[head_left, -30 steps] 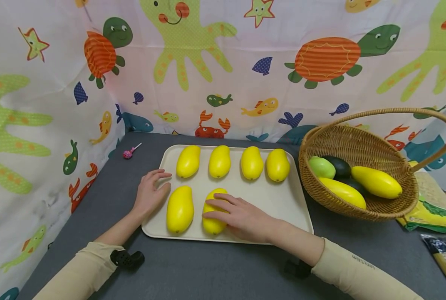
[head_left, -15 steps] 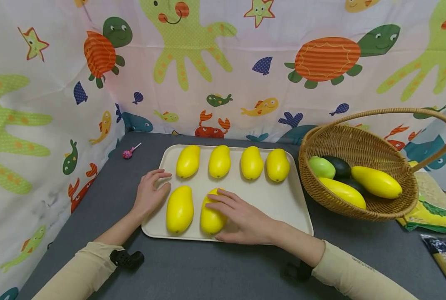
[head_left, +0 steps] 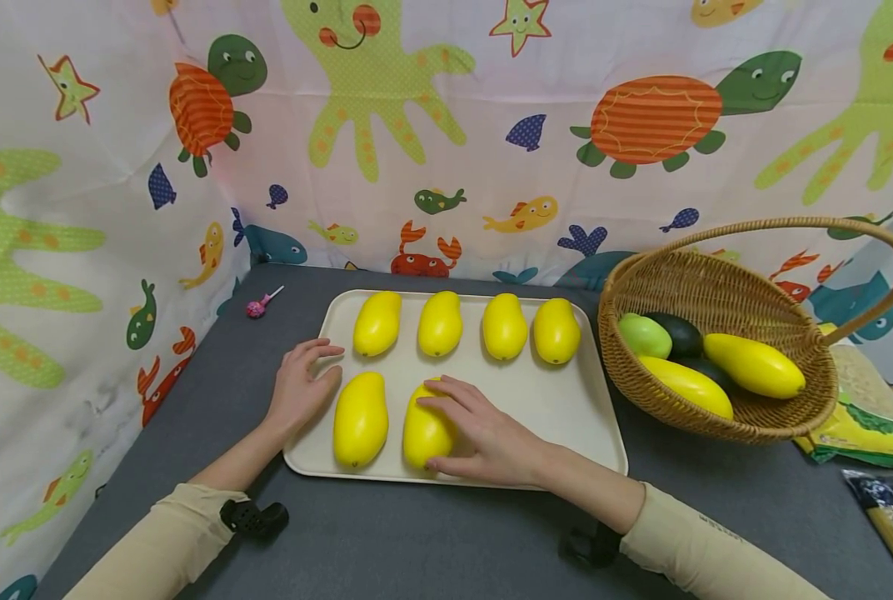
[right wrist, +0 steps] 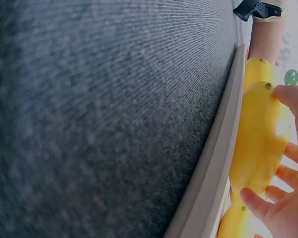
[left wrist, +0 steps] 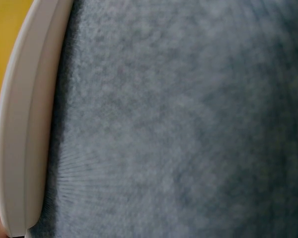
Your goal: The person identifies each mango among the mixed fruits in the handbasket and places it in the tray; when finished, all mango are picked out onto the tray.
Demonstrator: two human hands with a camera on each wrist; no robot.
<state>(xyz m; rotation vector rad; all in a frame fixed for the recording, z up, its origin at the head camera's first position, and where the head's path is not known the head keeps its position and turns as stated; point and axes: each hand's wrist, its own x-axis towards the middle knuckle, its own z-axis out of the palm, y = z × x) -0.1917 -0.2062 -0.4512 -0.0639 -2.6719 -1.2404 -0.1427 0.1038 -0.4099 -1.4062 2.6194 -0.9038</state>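
Two bare hands at a cream tray on a grey table. The mango in hand lies in the tray's near row, just inside the near rim; a second mango lies beside it, apart, toward the left rim, and a row of four mangoes lines the far rim. Good placing probably calls for light guidance at both ends, since the smooth, rounded skin looks apt to roll, with a gap kept to the neighbour and the fingers lifted away evenly. The right hand extends over the tray's near rim from the right, its thumb at the mango's near tip and its fingers bent about the far end in a loose hold; how firmly they press cannot be told. The left hand lies at the tray's left rim, thumb and fingers apart, holding nothing.
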